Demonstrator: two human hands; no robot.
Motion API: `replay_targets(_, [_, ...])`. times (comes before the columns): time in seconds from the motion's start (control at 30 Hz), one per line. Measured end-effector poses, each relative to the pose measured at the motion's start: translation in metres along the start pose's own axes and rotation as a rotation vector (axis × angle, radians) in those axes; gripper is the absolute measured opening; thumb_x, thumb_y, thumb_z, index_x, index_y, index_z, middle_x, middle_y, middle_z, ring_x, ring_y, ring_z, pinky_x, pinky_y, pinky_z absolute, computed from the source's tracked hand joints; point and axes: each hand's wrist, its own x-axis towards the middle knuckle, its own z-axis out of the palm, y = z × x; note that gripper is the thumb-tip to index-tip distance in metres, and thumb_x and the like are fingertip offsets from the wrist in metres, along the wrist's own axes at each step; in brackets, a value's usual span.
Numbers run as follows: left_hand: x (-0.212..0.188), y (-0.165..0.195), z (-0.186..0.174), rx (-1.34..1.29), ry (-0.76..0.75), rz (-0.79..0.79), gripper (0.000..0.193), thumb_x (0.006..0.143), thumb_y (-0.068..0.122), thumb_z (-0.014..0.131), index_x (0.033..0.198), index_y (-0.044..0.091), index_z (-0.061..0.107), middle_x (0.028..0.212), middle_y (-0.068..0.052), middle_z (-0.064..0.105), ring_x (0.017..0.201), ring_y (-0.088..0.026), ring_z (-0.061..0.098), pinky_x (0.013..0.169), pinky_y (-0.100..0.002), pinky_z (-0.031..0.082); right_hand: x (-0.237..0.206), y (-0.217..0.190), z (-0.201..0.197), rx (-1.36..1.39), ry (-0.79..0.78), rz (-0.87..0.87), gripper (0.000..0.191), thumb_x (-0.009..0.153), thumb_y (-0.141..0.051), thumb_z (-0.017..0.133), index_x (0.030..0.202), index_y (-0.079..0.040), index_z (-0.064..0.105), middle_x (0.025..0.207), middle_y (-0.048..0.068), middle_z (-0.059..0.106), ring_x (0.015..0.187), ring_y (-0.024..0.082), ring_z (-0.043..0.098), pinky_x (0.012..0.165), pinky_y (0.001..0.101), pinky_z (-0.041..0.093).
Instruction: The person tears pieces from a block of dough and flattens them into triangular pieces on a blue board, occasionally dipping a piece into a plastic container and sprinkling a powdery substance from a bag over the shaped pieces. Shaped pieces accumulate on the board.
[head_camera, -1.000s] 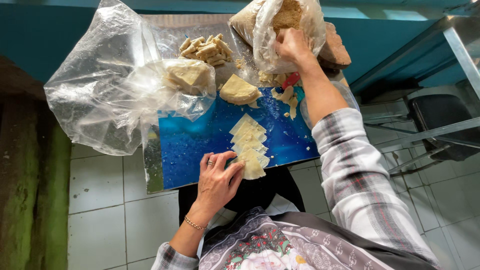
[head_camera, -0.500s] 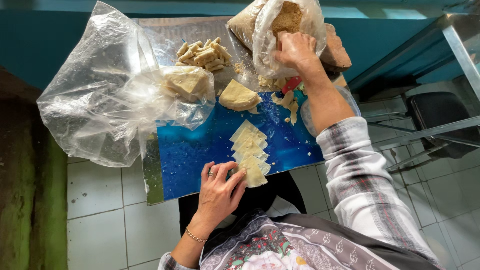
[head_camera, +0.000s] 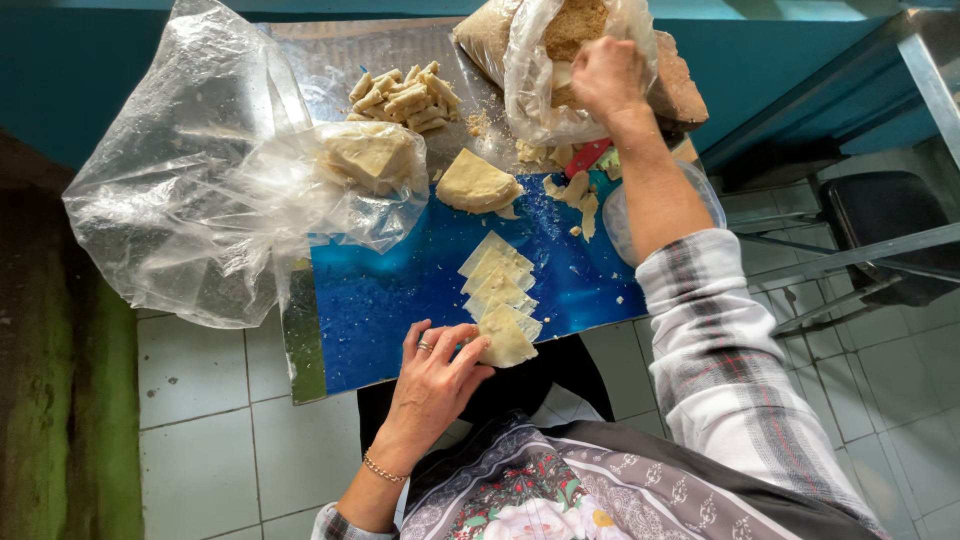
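Dough squares (head_camera: 500, 300) overlapped on blue board (head_camera: 400, 300), nearest pinned by left hand (head_camera: 440, 375), fingers flat. Right hand (head_camera: 605, 75) closed on crumb bag (head_camera: 545, 70).

We see a glossy blue board (head_camera: 400, 300), dusted with pale crumbs, lying on a dull metal sheet (head_camera: 330, 55). The flat dough squares (head_camera: 497, 290) look soft and matt. Crinkled clear plastic bags (head_camera: 190, 200) sit at its left edge. The filling (head_camera: 575, 25) looks coarse, perhaps crumbly. The sleeve (head_camera: 730, 370) is woven plaid cloth.
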Motion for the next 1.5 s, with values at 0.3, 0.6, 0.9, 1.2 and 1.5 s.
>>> replay_targets(0.3, [0.003,-0.001,0.000,-0.027,0.051,0.050,0.021,0.084,0.013,0.078,0.102,0.009,0.067,0.112,-0.007,0.065,0.101,-0.028,0.063,0.102,-0.050,0.046,-0.080,0.011,-0.077,0.396,0.203,0.001,0.019,0.088,-0.019,0.068,0.099,-0.017,0.084,0.076,0.004,0.076,0.068,0.012,0.071,0.061,0.0294,0.052])
replay_targets(0.6, [-0.008,0.009,0.015,0.051,0.126,0.015,0.020,0.083,0.013,0.081,0.098,0.011,0.067,0.109,-0.003,0.064,0.097,-0.024,0.063,0.095,-0.045,0.046,-0.301,-0.068,-0.097,0.712,-0.203,-0.197,0.014,0.088,-0.006,0.068,0.099,-0.005,0.077,0.085,0.005,0.071,0.073,0.012,0.066,0.065,0.0270,0.052])
replay_targets(0.9, [-0.014,0.011,0.025,0.040,0.160,0.033,0.021,0.084,0.011,0.081,0.098,0.011,0.066,0.104,-0.004,0.063,0.095,-0.025,0.062,0.092,-0.043,0.047,-0.378,-0.098,-0.091,0.155,0.231,-0.609,0.037,0.082,-0.010,0.075,0.118,-0.014,0.076,0.089,-0.002,0.065,0.078,0.018,0.060,0.065,0.0347,0.044])
replay_targets(1.2, [-0.013,0.012,0.025,0.042,0.169,0.014,0.020,0.085,0.014,0.083,0.095,0.010,0.067,0.100,-0.005,0.062,0.091,-0.025,0.060,0.088,-0.042,0.047,-0.388,-0.097,-0.097,0.068,0.395,-0.760,0.038,0.085,-0.016,0.072,0.123,-0.015,0.075,0.102,-0.003,0.066,0.080,0.015,0.058,0.067,0.0321,0.042])
replay_targets(1.5, [-0.008,0.011,0.023,0.005,0.187,-0.008,0.020,0.084,0.015,0.084,0.093,0.010,0.066,0.099,-0.004,0.063,0.088,-0.026,0.061,0.086,-0.041,0.048,-0.302,-0.067,-0.102,0.672,0.135,-0.047,0.020,0.097,-0.001,0.060,0.112,-0.008,0.071,0.074,0.009,0.062,0.066,0.023,0.063,0.065,0.0351,0.051])
